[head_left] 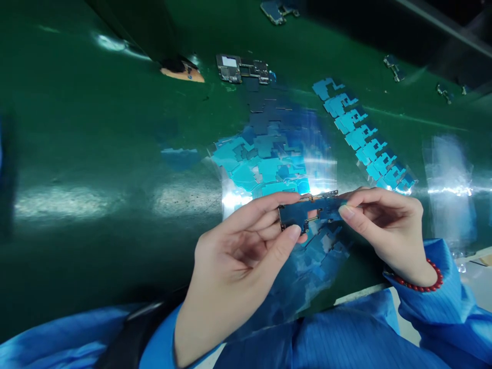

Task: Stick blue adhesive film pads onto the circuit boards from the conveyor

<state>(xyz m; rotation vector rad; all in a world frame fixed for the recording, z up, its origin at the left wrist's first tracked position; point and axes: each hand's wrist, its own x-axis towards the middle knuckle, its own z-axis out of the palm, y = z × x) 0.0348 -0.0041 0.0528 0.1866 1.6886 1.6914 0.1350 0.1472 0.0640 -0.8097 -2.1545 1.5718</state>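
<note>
My left hand is closed on the left end of a small circuit board, its thumb on the near edge and fingers at the far side. A dark blue surface, which looks like a cut film, covers the face of the board around a small square opening. At the right end, the thumb and index finger of my right hand pinch the board; whether they grip only the film there is hard to see. Below both hands lies a spread of blue cut film pieces on clear sheets.
On the green work mat, another circuit board lies beyond the films. A slanting strip of blue film pieces is at the right, with clear sheets farther right. More boards lie at the back. A dark post stands back left.
</note>
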